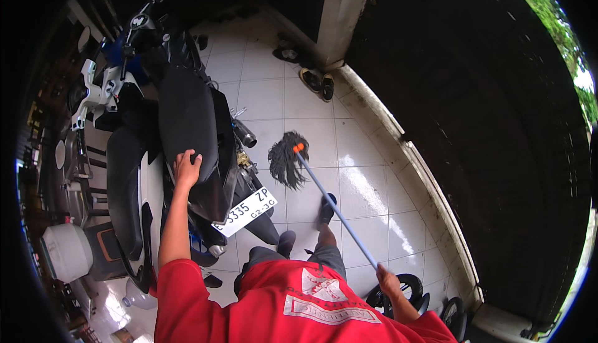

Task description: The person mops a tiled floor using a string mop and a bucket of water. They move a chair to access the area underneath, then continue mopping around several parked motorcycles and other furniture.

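Note:
My right hand [387,279] is closed around the upper end of a mop's blue-grey handle [339,216]. The handle slants away to the left, down to an orange joint and a dark grey string mop head [288,161] lying on the tiled floor. On the left, my left hand [186,169] rests on the rear of a motorcycle's black seat [187,116], its fingers bent slightly over the surface. Below that seat, the motorcycle's white licence plate [246,211] sticks out toward my legs.
A second, black and white motorbike [128,187] stands at the far left, close beside the first. Shoes [316,83] lie by the far wall corner. A low ledge [423,169] and dark shutter run along the right. Small wheels [408,288] stand behind my right arm. Pale tiles [361,131] look shiny.

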`<action>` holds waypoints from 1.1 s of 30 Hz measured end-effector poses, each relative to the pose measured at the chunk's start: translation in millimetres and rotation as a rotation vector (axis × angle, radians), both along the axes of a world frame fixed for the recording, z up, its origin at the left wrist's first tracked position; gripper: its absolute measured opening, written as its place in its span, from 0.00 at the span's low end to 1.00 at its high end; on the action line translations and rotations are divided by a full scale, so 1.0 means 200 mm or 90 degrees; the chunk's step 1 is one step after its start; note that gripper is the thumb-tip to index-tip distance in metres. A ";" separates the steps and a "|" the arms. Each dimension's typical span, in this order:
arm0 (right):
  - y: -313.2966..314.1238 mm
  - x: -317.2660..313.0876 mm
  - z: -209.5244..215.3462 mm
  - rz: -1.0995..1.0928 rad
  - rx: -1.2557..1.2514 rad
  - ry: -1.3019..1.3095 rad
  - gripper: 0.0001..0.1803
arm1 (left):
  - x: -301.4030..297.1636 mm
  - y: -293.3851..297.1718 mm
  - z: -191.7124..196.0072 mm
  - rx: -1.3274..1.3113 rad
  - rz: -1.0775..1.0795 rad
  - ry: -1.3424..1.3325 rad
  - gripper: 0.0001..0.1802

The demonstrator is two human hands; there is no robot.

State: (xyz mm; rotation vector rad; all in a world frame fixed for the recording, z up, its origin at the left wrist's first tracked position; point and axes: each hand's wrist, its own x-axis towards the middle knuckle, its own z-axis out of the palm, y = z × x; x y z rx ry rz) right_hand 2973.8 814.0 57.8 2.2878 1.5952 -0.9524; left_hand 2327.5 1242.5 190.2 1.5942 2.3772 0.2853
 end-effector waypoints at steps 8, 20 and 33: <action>2.13 -0.32 -0.36 0.159 0.126 0.118 0.22 | 0.27 0.21 -0.05 -0.099 0.224 0.204 0.21; 2.72 -0.12 -0.60 0.291 0.122 0.164 0.24 | 0.26 0.22 -0.05 -0.013 0.243 0.229 0.20; 2.10 0.57 -0.09 -0.116 0.054 0.392 0.19 | 0.27 0.35 0.03 0.031 0.213 0.198 0.20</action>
